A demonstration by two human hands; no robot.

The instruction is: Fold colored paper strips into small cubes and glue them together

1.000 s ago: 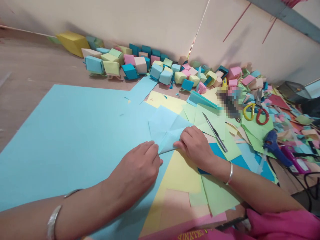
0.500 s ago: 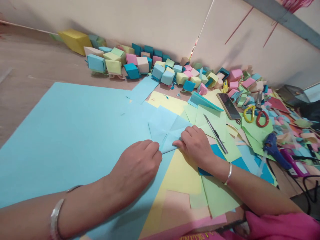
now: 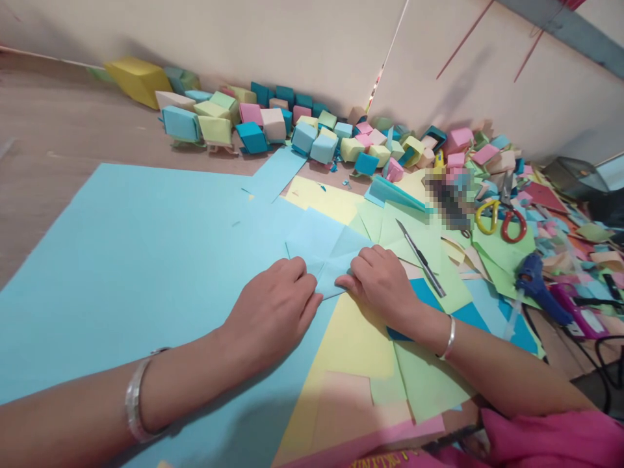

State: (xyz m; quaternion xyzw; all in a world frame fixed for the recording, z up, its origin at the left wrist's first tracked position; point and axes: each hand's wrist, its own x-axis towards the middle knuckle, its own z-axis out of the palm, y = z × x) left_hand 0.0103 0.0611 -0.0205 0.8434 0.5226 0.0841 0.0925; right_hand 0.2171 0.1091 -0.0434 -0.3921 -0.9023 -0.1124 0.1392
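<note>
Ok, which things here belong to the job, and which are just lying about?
In use:
folded light blue paper, touched by left hand and right hand
large blue sheet, partly under it

Apparently lying about, untouched:
craft knife
scissors
glue gun
paper shapes by the wall

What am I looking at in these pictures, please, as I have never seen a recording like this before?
There is no machine here: these are a person's bare hands, seen from one camera worn on the head, looking forward and down. The left hand and right hand both touch a creased light blue paper; whether they pinch or press it is hard to tell. Under it lies a large blue sheet. To the right are a knife, scissors and a glue gun. Small paper boxes line up near the wall.
</note>
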